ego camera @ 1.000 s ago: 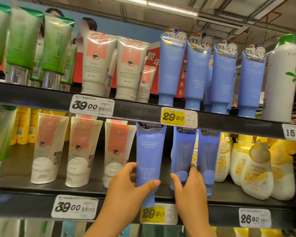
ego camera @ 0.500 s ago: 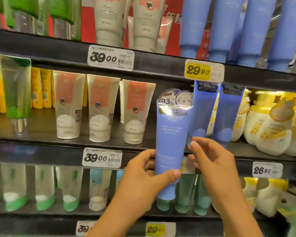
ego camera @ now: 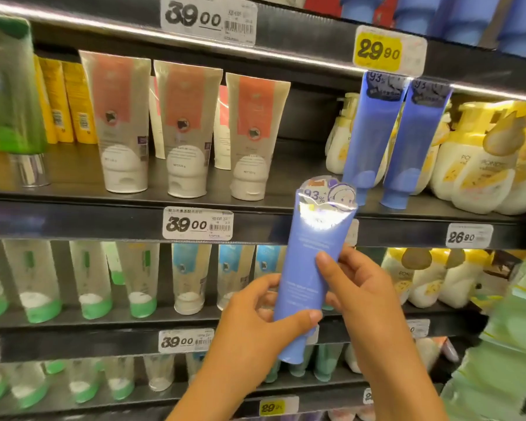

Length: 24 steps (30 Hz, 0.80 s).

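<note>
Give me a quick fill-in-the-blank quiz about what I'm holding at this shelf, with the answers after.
1. The left hand and right hand together hold a ____ tube, cap end down.
2. The sticker on the tube's top edge reads ____ percent.
3. The yellow price tag above the two shelved blue tubes reads ____.
4. The white price tag below the orange-labelled tubes reads ____.
Missing words: blue; 93; 29.90; 39.00.
</note>
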{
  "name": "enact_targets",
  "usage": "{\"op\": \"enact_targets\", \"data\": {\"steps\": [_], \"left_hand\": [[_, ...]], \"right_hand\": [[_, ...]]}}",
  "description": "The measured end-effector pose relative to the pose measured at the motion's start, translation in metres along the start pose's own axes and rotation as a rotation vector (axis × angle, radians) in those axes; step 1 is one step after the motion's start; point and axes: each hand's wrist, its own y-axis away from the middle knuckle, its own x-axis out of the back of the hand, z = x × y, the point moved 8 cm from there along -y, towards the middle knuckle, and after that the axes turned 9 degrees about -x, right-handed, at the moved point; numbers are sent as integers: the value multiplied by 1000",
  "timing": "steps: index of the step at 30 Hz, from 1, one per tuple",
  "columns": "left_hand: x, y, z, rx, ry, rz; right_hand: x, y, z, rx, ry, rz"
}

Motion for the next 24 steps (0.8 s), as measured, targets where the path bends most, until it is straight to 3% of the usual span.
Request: {"op": "enact_targets", "data": {"steps": [7,12,15,24], "left_hand": [[5,23,-11,60,222,-78],[6,49,-43,388,608,-73],[4,65,-49,493,822,-137],[8,88,-58,556,1056,-216]], "right_hand": [[-6,23,20,-109,-154,75],[-18,40,28,-155,-293,111],[-23,49,34,-164,-320,133],[-33,67,47,-212,-350,168]]}}
